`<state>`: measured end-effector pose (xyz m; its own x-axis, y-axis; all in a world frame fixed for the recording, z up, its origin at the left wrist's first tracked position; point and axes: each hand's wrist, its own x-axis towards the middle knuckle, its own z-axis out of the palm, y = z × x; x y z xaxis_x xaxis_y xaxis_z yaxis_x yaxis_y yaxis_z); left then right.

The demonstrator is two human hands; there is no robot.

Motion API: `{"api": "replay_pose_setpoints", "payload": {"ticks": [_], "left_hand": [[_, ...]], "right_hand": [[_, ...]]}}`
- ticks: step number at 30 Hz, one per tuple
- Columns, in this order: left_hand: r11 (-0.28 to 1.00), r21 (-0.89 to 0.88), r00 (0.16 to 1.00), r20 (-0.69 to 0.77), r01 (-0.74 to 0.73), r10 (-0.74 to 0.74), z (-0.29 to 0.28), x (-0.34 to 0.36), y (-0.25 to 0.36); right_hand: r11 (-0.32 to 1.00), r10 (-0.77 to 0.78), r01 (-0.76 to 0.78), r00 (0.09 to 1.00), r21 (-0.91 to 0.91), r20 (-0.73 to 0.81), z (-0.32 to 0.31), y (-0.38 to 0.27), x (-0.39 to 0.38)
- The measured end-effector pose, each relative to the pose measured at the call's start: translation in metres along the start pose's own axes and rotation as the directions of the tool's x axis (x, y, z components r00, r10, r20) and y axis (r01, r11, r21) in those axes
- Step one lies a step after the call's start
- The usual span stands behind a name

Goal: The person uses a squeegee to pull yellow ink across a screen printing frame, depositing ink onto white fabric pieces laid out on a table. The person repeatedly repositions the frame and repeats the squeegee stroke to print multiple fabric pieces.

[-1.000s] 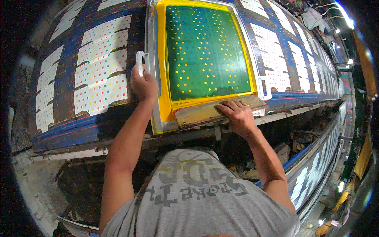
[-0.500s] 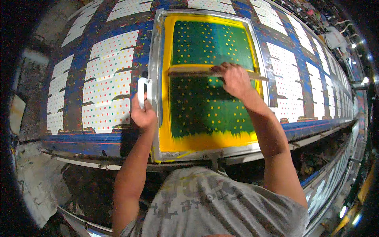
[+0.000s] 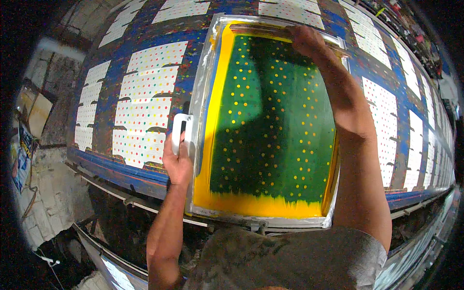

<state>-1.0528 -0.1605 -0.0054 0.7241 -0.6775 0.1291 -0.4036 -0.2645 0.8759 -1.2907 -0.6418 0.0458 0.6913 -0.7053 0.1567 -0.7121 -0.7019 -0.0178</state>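
Observation:
A screen-printing frame (image 3: 209, 72) with a green dotted mesh (image 3: 270, 145) and yellow ink (image 3: 261, 205) around its edges lies on the long printing table. My left hand (image 3: 177, 159) grips the white handle (image 3: 177, 130) on the frame's left side. At the far end of the mesh, my right hand (image 3: 306, 41) holds a long squeegee (image 3: 256, 29), its fingertips partly hidden. My right forearm crosses the mesh's right side and casts a dark shadow on it.
Rows of white cut pieces (image 3: 145, 116) printed with coloured dots cover the blue-stained table (image 3: 106, 162) around the frame. A metal rail (image 3: 121, 198) runs along the near edge. A grimy block wall (image 3: 43, 193) stands at the left, and cluttered shelving is at the upper right.
My right hand has moved with the squeegee from the near end across the mesh to the far end. My left hand stays on the handle. The view has shifted with my head.

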Motion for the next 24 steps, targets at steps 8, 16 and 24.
{"api": "replay_pose_setpoints", "payload": {"ticks": [8,16,24], "left_hand": [[1.0,0.027,1.0,-0.018,0.0,0.001,0.003,-0.001,-0.002],[0.998,-0.049,1.0,-0.005,0.029,-0.029,0.0,0.001,-0.022],[0.997,-0.028,0.996,-0.049,-0.071,0.07,0.005,0.003,-0.024]], "right_hand": [[0.996,0.006,-0.005,1.0,-0.086,0.017,0.02,0.031,0.039],[0.994,-0.105,0.096,0.978,0.059,0.183,-0.021,0.001,-0.001],[0.991,-0.104,0.087,0.982,0.106,0.158,-0.021,-0.054,-0.112]]}}
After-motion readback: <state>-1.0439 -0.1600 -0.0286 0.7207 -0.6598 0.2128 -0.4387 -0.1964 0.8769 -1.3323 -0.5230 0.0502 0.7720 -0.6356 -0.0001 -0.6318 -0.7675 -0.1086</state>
